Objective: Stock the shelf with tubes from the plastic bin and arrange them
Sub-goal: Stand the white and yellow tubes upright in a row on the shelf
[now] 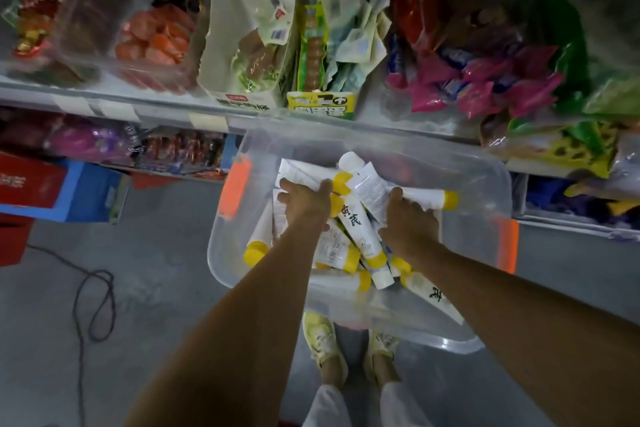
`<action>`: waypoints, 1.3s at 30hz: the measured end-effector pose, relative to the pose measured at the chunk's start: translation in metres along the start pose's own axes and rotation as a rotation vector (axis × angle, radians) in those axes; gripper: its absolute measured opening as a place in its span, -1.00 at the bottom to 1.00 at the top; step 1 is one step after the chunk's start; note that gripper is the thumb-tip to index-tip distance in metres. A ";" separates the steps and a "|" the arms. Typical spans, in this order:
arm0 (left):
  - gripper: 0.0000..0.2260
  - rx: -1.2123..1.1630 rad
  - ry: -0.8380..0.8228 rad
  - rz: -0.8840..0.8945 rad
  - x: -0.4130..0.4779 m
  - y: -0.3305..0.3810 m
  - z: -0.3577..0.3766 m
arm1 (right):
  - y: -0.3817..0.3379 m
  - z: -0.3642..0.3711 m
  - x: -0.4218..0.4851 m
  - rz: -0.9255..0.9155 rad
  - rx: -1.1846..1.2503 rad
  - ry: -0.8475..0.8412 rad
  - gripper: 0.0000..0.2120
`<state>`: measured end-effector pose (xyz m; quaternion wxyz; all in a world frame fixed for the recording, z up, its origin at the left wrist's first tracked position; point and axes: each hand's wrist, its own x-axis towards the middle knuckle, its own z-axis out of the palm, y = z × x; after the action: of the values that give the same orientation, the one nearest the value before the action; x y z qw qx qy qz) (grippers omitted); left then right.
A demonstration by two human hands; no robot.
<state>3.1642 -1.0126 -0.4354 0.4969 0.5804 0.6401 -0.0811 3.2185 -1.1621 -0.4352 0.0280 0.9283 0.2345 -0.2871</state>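
Two bare forearms reach forward from the bottom edge into the plastic bin [493, 184]; the left hand [304, 203] is at the bin's far left side, fingers and thumb curled round white tubes [363, 229] in the heap; the right hand [408, 222] is near the bin's middle, fingers bent down and clamped on the tubes beside a long one with a yellow cap. The tubes lie jumbled inside the bin, white with yellow caps, some crossing each other; none is on the shelf [166, 107]. An orange latch [236, 185] sits on the bin's left wall. The bin's far rim lies just under the shelf's front edge. On the shelf stand a sausage carton [242, 45], clear tubs and pink packets [485, 80], filling it edge to edge. Below the bin are yellow shoes [323, 340]; a dark cable [93, 305] loops on the floor at left.
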 end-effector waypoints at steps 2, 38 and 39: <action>-0.16 -0.087 0.050 -0.030 0.005 -0.001 0.006 | 0.003 0.003 0.002 -0.004 0.003 0.056 -0.40; -0.79 -0.522 -0.365 0.419 -0.263 0.110 -0.204 | -0.045 -0.287 -0.199 -0.161 1.515 -0.277 -0.68; -0.79 -0.523 -0.360 0.453 -0.270 0.115 -0.209 | -0.047 -0.295 -0.204 -0.193 1.495 -0.252 -0.67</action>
<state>3.1007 -1.0133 -0.0803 0.7378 0.5373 0.3972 0.0958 3.2027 -1.1509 -0.0742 -0.6065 0.6358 0.0528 -0.4745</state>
